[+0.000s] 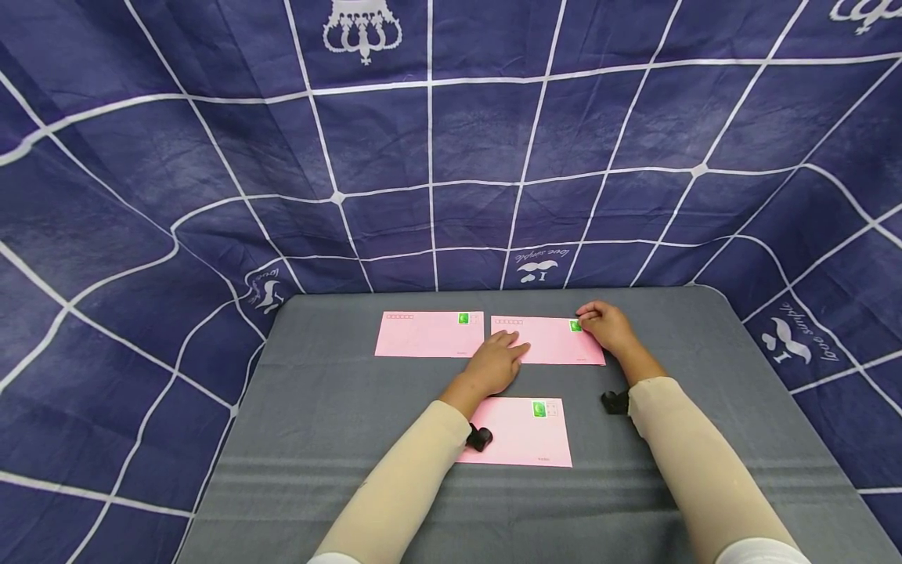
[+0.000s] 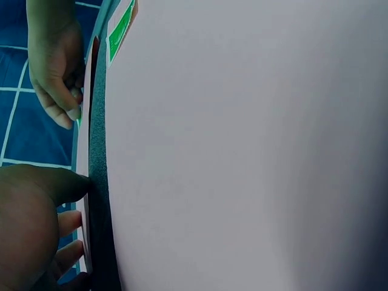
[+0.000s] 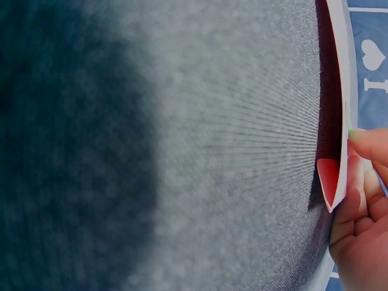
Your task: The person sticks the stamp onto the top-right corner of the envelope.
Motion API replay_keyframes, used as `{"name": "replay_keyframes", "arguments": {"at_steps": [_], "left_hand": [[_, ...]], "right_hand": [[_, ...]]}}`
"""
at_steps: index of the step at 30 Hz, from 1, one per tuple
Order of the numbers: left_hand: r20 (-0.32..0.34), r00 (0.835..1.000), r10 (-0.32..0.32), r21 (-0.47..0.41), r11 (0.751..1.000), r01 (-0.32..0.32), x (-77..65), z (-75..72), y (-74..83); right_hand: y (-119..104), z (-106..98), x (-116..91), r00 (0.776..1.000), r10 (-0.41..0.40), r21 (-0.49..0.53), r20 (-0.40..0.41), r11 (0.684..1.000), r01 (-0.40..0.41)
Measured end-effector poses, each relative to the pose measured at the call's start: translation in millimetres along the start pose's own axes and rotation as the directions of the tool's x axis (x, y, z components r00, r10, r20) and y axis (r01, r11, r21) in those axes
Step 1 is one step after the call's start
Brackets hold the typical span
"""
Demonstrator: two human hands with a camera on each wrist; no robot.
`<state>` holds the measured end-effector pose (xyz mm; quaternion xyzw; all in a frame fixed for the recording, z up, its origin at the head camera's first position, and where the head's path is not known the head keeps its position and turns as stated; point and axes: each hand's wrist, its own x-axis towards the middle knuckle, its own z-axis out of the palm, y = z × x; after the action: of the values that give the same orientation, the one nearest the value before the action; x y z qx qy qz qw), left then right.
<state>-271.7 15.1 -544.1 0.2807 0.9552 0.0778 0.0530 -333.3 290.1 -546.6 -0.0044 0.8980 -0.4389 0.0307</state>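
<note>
A pink envelope (image 1: 557, 349) lies at the back right of the grey table. My left hand (image 1: 496, 363) rests on its left part, fingers spread. At its upper right corner my right hand (image 1: 604, 324) pinches a small green stamp (image 1: 575, 325) between thumb and curled fingers. In the right wrist view the thumb (image 3: 371, 145) lies over the stamp's green edge, beside the envelope's raised corner, where a reddish inner side (image 3: 328, 182) shows. The left wrist view has both hands along the envelope's edge.
Another pink envelope (image 1: 430, 335) with a green stamp lies at the back left. A third stamped envelope (image 1: 521, 439) sits nearer, partly under my left forearm. Blue cloth with white lines (image 1: 486, 141) hangs behind the grey table (image 1: 317, 407) and at its sides.
</note>
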Motion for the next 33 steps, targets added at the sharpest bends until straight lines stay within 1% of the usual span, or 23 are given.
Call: {"name": "replay_keyframes", "arguments": {"at_steps": [9,16,20,24,28,33], "left_hand": [[-0.001,1.0,-0.002,0.0,1.0,0.002,-0.9,-0.7,1.5],[-0.013,1.0,0.006,-0.004,1.0,-0.006,-1.5,-2.9,2.5],[-0.02,1.0,0.008,0.004,1.0,-0.008,-1.4,-4.3,2.9],[-0.018,1.0,-0.018,-0.028,0.999,0.018,0.0,-6.0,4.4],[-0.034,0.998,-0.044,-0.053,0.998,0.042,0.9,-7.6,6.0],[-0.054,0.998,-0.038,-0.057,0.998,0.035,0.4,-8.0,5.1]], "right_hand": [[3.6,0.4,-0.1,1.0,0.009,-0.011,-0.001,1.0,-0.009],[2.7,-1.0,-2.2,1.0,0.01,0.037,-0.018,0.999,-0.009],[3.2,-1.3,-1.8,1.0,0.001,0.042,-0.029,0.999,0.0],[2.4,-2.4,-2.1,0.998,0.01,0.025,-0.054,1.0,-0.008],[0.7,-4.2,-3.1,0.995,0.006,0.012,-0.098,1.0,-0.005],[-0.1,-5.9,-5.2,0.992,0.014,0.012,-0.122,1.0,-0.013]]}}
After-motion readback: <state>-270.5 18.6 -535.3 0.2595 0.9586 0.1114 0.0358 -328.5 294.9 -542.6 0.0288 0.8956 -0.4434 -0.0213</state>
